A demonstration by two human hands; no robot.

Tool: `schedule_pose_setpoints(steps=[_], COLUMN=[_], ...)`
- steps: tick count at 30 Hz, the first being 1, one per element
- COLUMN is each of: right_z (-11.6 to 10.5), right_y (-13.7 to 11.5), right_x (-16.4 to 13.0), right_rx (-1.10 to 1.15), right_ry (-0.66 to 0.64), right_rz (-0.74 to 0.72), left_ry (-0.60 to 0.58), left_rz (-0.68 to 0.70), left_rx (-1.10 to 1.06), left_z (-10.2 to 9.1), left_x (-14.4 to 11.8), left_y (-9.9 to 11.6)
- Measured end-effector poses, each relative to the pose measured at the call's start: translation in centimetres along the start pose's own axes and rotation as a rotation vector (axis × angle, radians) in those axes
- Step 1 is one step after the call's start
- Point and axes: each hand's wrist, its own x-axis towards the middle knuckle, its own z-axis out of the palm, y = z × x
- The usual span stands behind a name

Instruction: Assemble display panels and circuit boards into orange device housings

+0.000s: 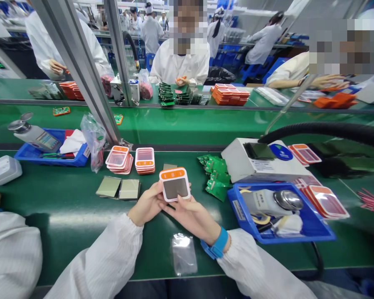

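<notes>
Both my hands hold one small white square frame with an orange top strip and a grey screen (175, 185), just above the green bench. My left hand (148, 204) grips its left lower edge. My right hand (193, 216), with a blue wrist strap, supports it from below and the right. Two stacks of the same orange-and-white frames (131, 160) stand just behind. Two grey-green screen panels (118, 187) lie flat to the left. A clear plastic film (183, 253) lies on the bench under my wrists.
A pile of green circuit boards (216, 176) lies right of my hands, beside a blue tray (299, 236) with a bottle and cloth. A white box (255, 168) and black hose (330, 131) stand behind. Another blue tray (50, 158) sits far left. Other people work across the bench.
</notes>
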Motion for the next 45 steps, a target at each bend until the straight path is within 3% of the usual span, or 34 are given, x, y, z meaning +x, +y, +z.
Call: schedule_pose_setpoints(steps=[12,23,29,35,40,45], right_z=[-0.36,-0.13,-0.32,-0.46,-0.49,-0.34], right_y=[-0.31,-0.43,-0.32,-0.48,-0.58,-0.61], right_x=[0.62,0.54,0.39,0.37,0.43,0.64], right_rx=[0.085,0.072,0.070,0.064,0.072,0.094], right_ry=[0.085,0.101,0.024,-0.033,0.022,0.077], right_rz=[0.082,0.110,0.131,0.171,0.173,0.170], left_ry=[0.309,0.314,0.285,0.343,0.370,0.324], left_rz=[-0.014,0.014,-0.051,-0.051,-0.046,-0.046], left_rx=[-0.088,-0.129,-0.069,-0.100,-0.173,-0.231], left_z=[0.16,-0.02,0.12,0.38,0.38,0.32], left_x=[0.70,0.68,0.40,0.38,0.48,0.39], left_y=[-0.05,-0.16,0.09,0.25,0.19,0.11])
